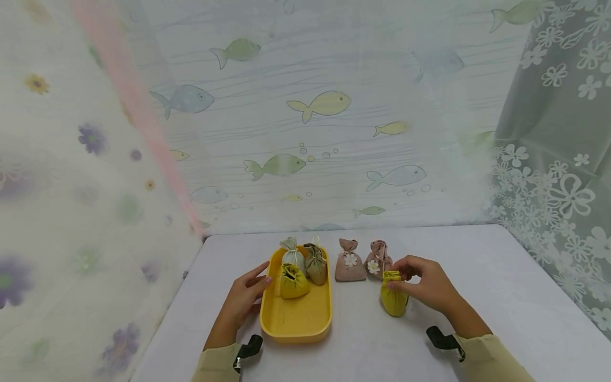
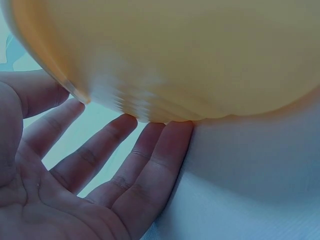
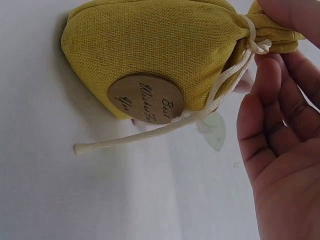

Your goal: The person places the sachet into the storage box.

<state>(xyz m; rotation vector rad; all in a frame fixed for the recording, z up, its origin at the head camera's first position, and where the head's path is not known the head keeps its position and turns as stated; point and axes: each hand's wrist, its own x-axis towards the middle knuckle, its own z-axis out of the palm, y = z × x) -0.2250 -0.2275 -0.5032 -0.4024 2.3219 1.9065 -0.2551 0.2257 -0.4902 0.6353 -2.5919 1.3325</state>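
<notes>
From afar, I count three pouches (image 1: 296, 284) in the tray (image 1: 298, 321), two pink pouches (image 1: 350, 273) left outside, the right hand (image 1: 427, 282) pinching a yellow pouch (image 1: 394, 301), the left hand (image 1: 242, 294) uncurled against the tray.

Plain cuffs on both arms here: the left sleeve (image 1: 216, 366) is pale beige, the right sleeve (image 1: 494, 361) a clean match! Black kit at each wrist: left camera (image 1: 251, 346), stubby, round-ended, silvery bit below; right camera (image 1: 441, 338), bent like an elbow. Left hand (image 1: 242, 297), right hand (image 1: 429, 284): both bare.
</notes>
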